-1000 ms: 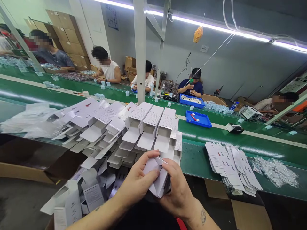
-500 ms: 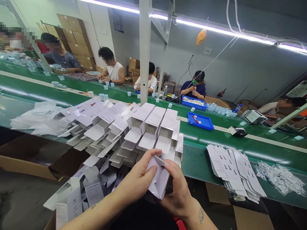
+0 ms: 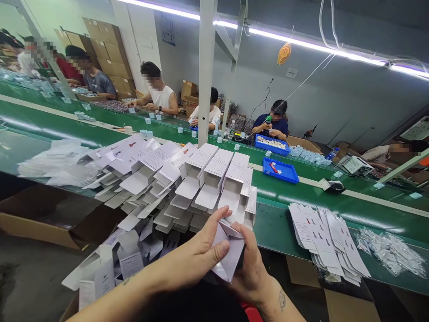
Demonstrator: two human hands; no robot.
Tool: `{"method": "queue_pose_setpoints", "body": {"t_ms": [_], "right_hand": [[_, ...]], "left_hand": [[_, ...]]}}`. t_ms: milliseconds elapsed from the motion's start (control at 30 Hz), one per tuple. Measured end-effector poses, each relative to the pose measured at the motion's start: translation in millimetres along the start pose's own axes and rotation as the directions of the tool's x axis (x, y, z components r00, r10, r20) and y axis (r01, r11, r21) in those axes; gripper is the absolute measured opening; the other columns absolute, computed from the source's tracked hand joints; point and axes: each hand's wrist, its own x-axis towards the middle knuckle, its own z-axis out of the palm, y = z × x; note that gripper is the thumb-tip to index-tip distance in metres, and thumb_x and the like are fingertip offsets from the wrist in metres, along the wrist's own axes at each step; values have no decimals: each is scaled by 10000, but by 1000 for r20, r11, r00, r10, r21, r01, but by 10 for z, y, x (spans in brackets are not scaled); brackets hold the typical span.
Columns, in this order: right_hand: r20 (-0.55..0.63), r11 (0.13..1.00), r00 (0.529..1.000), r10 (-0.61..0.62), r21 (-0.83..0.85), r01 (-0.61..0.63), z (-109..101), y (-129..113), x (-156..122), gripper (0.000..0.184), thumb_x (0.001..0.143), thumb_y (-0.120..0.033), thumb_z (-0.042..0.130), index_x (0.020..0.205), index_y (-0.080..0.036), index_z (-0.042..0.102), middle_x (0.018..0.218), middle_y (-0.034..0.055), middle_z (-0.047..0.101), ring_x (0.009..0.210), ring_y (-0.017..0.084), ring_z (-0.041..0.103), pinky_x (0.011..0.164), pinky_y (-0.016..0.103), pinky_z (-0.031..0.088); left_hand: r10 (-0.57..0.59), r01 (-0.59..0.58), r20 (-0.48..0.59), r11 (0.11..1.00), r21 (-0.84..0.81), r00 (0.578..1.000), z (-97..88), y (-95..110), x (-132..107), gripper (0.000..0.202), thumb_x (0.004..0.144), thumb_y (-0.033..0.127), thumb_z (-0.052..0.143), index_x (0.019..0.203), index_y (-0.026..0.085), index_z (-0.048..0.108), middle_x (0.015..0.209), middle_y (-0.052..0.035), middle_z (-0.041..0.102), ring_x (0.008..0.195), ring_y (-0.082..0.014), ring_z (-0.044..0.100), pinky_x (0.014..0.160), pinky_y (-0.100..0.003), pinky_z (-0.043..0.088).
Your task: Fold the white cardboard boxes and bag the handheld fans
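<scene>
The left hand [image 3: 197,255] and the right hand [image 3: 253,273] hold one small white carton [image 3: 231,257] between them, low in the middle of the view, just in front of the near edge of the green conveyor belt [image 3: 301,190].

Left hand: the fingers are curled and pressed against the carton's left face. The index finger reaches up to the folded end flaps.

Right hand: the thumb lies on the flaps from the right. The remaining fingers wrap beneath and behind the carton (their tips are hidden, so their exact contact cannot be told). Both grips are closed on the carton; neither hand is spread.

The carton is tilted, one corner pointing down, and its upper flaps are folded partway inward.

Surroundings:
- A fanned row of opened cartons [image 3: 208,179] lies just beyond the hands, overhanging the belt edge.
- More cartons [image 3: 110,268] are heaped below left.
- A stack of flat printed blanks [image 3: 328,241] lies to the right on the belt, with clear plastic bags [image 3: 392,252] just beside it.
- A blue tray [image 3: 279,170] sits farther out.
- Other people are seated along the far side of the belt.
</scene>
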Motion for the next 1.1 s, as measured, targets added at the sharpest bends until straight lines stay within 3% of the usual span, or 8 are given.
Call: {"method": "queue_pose_setpoints", "body": {"t_ms": [167,300,500,600,700,867,1000,1100], "right_hand": [[34,993,999,-5,118,1,46,-131,41,881,785,-288,662,1463,-133,122,1255,195,467,1154,318,547,941,472,528],[44,985,999,-29,171,21,79,-187,85,884,744,-251,702,1427,-154,150,1233,181,460,1138,299,544,939,464,526],[336,991,934,-118,99,89,102,-97,-42,885,714,-308,756,1418,-260,224,1233,126,556,1243,330,496,1115,705,165],[348,987,936,56,121,-105,-9,-26,-336,1093,600,-478,847,1457,-322,185,1421,177,412,1394,428,299,1041,767,196],[350,708,796,494,369,-602,-181,9,-756,1203,641,-678,733,1499,-309,-25,1512,261,267,1371,417,368,893,682,451],[455,259,646,612,657,-708,-330,-110,-1341,915,704,-593,737,1432,-254,299,1187,187,651,1030,373,675,703,562,576],[227,493,615,755,422,-761,-333,-86,-1518,580,740,-556,702,1184,-209,567,1030,114,708,899,294,711,689,452,604],[114,721,722,683,58,-691,-293,145,-1497,165,770,-352,686,886,-235,673,738,5,713,630,190,682,532,281,579]], "left_hand": [[-131,52,-226,945,-324,965,57,-78,30,907,763,835,332,1473,275,267,1585,-91,263,1418,-304,297,1133,-423,296],[-226,149,-73,819,-555,971,61,-90,-24,980,716,876,333,1471,254,280,1229,-122,636,1070,-302,626,930,-439,466],[-454,334,82,510,-793,887,-69,-181,-160,752,778,473,648,1416,187,371,1152,-92,668,1043,-236,637,957,-350,453],[-407,356,126,559,-749,905,-45,-295,-191,953,662,276,706,1480,242,218,1198,-83,644,926,-218,661,879,-354,469],[-292,348,198,663,-663,936,101,-445,-107,1235,528,192,745,1504,306,-3,1424,-107,478,1040,-258,624,878,-389,462],[-9,277,448,797,-537,894,497,-695,231,1295,520,163,757,1506,293,-73,1587,-131,210,1411,-285,303,1123,-479,255],[-15,203,622,951,-233,783,654,-838,591,1229,571,83,688,1516,295,-69,1613,-117,130,1463,-280,176,1157,-485,180],[-16,32,636,999,-13,772,703,-917,946,1105,559,18,627,1518,256,133,1552,-103,298,1419,-307,266,1160,-472,194]]}}
